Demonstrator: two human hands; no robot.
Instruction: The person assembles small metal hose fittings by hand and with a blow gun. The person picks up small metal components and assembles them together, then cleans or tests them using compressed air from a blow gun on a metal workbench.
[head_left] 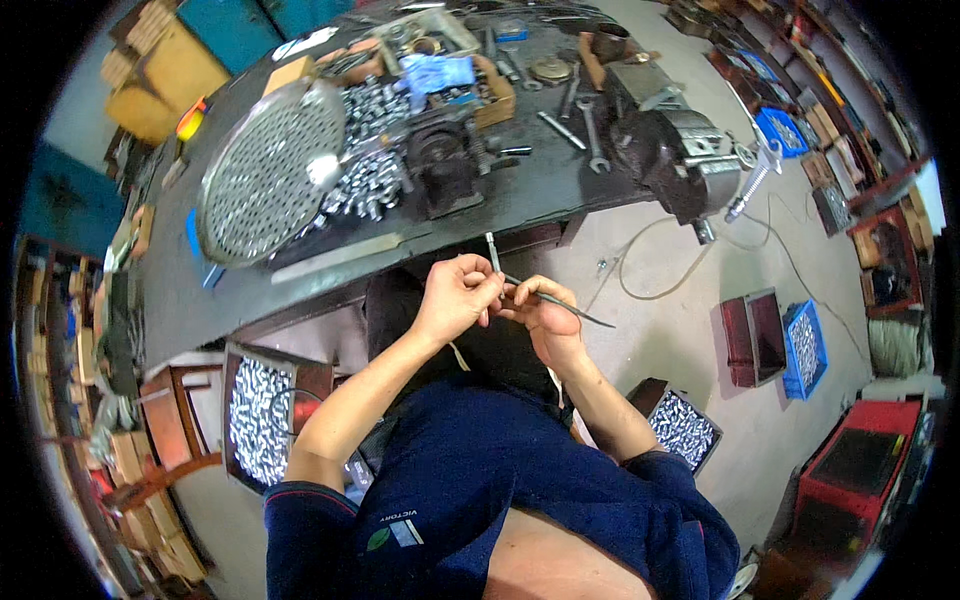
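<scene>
In front of my body, just off the bench's near edge, both hands are raised close together. My left hand [458, 300] is closed, pinching a slim silvery metal pin [492, 250] that stands nearly upright between thumb and fingers. Beside it, my right hand [548, 325] curls its fingers around a thin dark rod [575, 308] that tapers to a point at lower right. The rod's other end meets the pin near my left fingertips, where the fingers hide the contact.
The dark workbench [370, 225] carries a perforated metal tray [270, 170], a heap of small metal parts [375, 190], a small vise [445, 165], wrenches [595, 135] and a large vise [680, 150]. Bins of parts [260, 415] [685, 430] flank me. A hose [650, 297] lies on the floor.
</scene>
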